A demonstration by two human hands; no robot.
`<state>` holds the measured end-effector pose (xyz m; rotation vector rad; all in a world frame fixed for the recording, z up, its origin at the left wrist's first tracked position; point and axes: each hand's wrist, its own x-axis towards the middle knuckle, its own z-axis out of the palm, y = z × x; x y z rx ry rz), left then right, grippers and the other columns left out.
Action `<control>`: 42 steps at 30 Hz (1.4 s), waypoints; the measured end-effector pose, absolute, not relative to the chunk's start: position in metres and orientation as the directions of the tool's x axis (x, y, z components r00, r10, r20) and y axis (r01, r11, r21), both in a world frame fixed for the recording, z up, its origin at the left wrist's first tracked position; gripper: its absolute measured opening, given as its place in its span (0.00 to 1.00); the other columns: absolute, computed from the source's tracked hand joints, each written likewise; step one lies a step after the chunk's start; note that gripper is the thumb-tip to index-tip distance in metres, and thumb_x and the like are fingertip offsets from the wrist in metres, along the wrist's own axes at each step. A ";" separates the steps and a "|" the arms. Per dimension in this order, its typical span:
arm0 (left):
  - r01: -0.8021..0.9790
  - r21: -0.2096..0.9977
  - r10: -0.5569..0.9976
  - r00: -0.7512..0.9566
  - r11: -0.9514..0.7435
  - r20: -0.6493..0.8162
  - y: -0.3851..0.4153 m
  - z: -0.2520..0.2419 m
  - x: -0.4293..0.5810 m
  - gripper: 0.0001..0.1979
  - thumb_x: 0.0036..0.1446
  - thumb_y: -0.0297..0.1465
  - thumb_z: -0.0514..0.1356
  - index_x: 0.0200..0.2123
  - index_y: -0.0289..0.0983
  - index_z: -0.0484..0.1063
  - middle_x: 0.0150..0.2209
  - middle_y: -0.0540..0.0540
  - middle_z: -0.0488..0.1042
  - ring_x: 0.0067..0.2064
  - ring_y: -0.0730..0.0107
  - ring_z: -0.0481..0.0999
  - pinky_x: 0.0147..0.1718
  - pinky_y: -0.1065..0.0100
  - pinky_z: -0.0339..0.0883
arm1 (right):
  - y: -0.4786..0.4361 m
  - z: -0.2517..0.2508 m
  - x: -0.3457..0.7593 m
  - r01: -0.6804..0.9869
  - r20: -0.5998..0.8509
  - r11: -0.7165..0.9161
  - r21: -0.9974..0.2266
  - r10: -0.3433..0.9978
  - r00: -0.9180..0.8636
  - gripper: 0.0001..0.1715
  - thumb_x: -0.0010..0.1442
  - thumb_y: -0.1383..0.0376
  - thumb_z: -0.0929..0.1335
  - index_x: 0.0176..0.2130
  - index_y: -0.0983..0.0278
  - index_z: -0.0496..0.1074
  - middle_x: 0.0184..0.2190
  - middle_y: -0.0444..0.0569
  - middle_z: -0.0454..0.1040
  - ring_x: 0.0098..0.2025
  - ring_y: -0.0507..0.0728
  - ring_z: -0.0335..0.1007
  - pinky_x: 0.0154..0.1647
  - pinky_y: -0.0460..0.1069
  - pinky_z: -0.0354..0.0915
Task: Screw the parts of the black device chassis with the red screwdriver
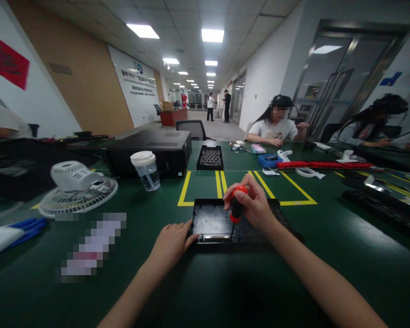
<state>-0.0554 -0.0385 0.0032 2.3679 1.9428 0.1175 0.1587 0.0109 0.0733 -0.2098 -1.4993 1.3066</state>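
Note:
A shallow black plastic casing (210, 218) lies flat on the green table in front of me. My left hand (173, 240) grips its near left corner, thumb along the front edge and fingers at the left side. In my right hand (254, 205) is a screwdriver (238, 207) with a red and black handle, held nearly upright. Its thin shaft points down at the front part of the casing, near a small metallic strip (217, 237). Whether the tip sits in a screw is too small to tell. My right forearm and hand cover part of the casing's right side.
Yellow tape (187, 189) marks boxes beyond the casing. A black tray (210, 158) of small parts and a blue bin (268, 159) stand farther back. At left are a lidded cup (146, 171), a white fan (77, 182) and blue-white gloves (12, 237). Co-workers sit at right.

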 end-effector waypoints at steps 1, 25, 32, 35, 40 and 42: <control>0.975 0.107 0.981 0.194 -0.194 0.010 -0.039 0.003 -0.055 0.25 0.59 0.43 0.48 0.55 0.36 0.62 0.47 0.39 0.73 0.48 0.58 0.71 0.48 0.59 0.61 | 0.011 0.073 0.158 -0.481 0.585 0.383 -0.789 0.709 -0.395 0.13 0.57 0.66 0.66 0.31 0.62 0.54 0.29 0.44 0.74 0.25 0.53 0.71 0.27 0.49 0.66; 0.976 0.093 0.980 0.197 -0.198 0.019 -0.038 0.002 -0.056 0.24 0.59 0.42 0.49 0.54 0.36 0.63 0.44 0.39 0.75 0.46 0.58 0.73 0.45 0.61 0.62 | 0.010 0.068 0.145 -0.413 0.551 0.427 -0.804 0.797 -0.248 0.12 0.54 0.66 0.69 0.35 0.61 0.59 0.21 0.39 0.69 0.17 0.49 0.64 0.17 0.44 0.62; 0.976 0.105 0.981 0.192 -0.192 0.008 -0.036 0.001 -0.056 0.25 0.59 0.43 0.49 0.55 0.37 0.62 0.45 0.40 0.74 0.47 0.58 0.72 0.47 0.60 0.61 | 0.010 0.068 0.144 -0.393 0.534 0.417 -0.820 0.804 -0.261 0.05 0.55 0.65 0.67 0.34 0.64 0.66 0.21 0.40 0.66 0.17 0.47 0.60 0.17 0.43 0.56; 0.977 0.109 0.983 0.183 -0.182 0.006 -0.036 -0.001 -0.056 0.25 0.59 0.43 0.49 0.55 0.37 0.61 0.46 0.40 0.73 0.48 0.58 0.71 0.47 0.61 0.61 | 0.009 0.068 0.145 -0.439 0.538 0.393 -0.808 0.796 -0.276 0.08 0.57 0.62 0.63 0.35 0.64 0.66 0.24 0.42 0.66 0.19 0.48 0.61 0.19 0.44 0.57; 0.976 0.113 0.982 0.189 -0.187 0.001 -0.037 -0.001 -0.057 0.25 0.59 0.43 0.48 0.56 0.37 0.61 0.46 0.40 0.73 0.48 0.58 0.71 0.47 0.61 0.61 | 0.007 0.068 0.146 -0.467 0.544 0.381 -0.798 0.790 -0.283 0.10 0.57 0.63 0.59 0.37 0.64 0.66 0.26 0.45 0.66 0.22 0.50 0.62 0.22 0.46 0.58; 0.974 0.115 0.981 0.195 -0.194 0.003 -0.037 -0.001 -0.057 0.25 0.59 0.44 0.47 0.55 0.37 0.61 0.46 0.40 0.74 0.47 0.58 0.72 0.47 0.61 0.61 | 0.006 0.068 0.146 -0.451 0.539 0.386 -0.805 0.794 -0.282 0.10 0.58 0.62 0.60 0.37 0.64 0.65 0.26 0.44 0.66 0.23 0.51 0.62 0.23 0.46 0.58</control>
